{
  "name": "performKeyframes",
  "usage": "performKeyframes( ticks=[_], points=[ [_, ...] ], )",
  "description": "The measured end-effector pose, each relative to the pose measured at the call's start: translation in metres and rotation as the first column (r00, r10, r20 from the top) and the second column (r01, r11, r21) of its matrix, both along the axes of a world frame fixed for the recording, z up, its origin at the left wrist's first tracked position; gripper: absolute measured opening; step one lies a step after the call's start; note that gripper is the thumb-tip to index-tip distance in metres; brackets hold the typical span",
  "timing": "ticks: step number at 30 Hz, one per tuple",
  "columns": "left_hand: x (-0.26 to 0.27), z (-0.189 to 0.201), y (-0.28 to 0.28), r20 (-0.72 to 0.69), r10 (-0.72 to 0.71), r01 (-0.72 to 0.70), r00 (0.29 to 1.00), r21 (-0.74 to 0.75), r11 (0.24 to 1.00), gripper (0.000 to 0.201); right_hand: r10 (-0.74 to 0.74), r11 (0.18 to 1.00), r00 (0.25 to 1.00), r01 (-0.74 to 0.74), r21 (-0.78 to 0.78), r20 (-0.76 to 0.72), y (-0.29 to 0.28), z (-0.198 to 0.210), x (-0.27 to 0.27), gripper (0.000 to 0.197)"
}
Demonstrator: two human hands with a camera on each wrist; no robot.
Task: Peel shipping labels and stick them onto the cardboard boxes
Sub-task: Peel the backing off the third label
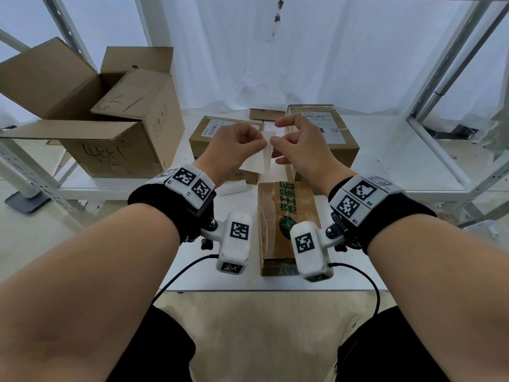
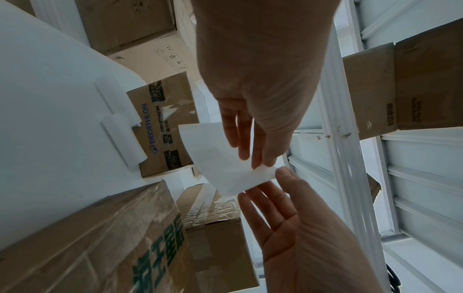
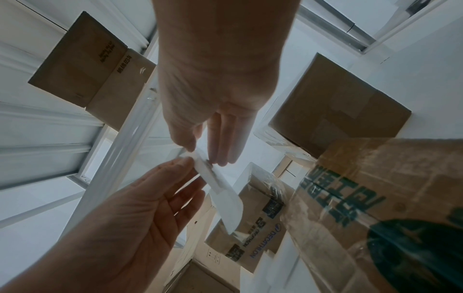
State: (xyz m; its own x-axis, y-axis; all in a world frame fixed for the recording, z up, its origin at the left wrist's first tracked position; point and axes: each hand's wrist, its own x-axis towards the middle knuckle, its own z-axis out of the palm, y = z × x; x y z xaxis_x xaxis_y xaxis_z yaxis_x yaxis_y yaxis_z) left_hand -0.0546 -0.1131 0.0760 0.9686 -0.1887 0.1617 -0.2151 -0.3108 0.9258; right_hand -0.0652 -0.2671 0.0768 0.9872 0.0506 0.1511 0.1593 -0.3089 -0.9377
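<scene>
Overhead, a white counter (image 1: 385,161) carries everything. Largest is the open brown cardboard carton (image 1: 104,119) at far left, with black handwritten marks on its flaps and front. Next comes the tall sealed cardboard box (image 1: 330,139) at right, a printed white shipping label already on its top, then the flatter brown box (image 1: 203,142) in the middle, also labelled, whose side reads "DECATHLON" in blue. Nearest lies the tape-wrapped brown box with green Chinese characters (image 1: 278,216). Above it, the left hand (image 1: 234,144) and right hand (image 1: 300,147) meet, thumb and fingers of each pinching the small white label sheet (image 1: 257,159), held in the air between them, its print unreadable.
</scene>
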Motion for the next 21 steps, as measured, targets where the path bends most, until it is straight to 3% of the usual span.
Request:
performKeyframes(
  ticks=[5,9,15,21],
  points=[
    [0.0008,0.0006,-0.0016,-0.032,0.053,-0.052,0.998,0.008,0.999,0.016,-0.013,1.000,1.000,0.013,-0.006,0.011,-0.0009,0.0008,0.0003,0.027],
    [0.0020,0.0017,-0.0022,-0.063,0.103,-0.104,0.993,0.000,0.995,0.016,-0.008,0.997,0.999,0.011,-0.073,0.034,-0.0012,-0.0002,0.0022,0.012],
    [0.0050,0.0010,-0.0016,-0.076,0.201,-0.201,0.977,0.016,0.980,0.009,-0.025,0.988,0.998,0.034,-0.151,0.055,-0.0032,-0.0015,0.0048,0.015],
    [0.0057,0.0004,-0.0010,-0.101,0.260,-0.261,0.960,-0.004,0.965,0.019,0.032,0.974,0.997,-0.016,-0.226,0.064,-0.0043,-0.0026,0.0023,0.021]
  ],
)
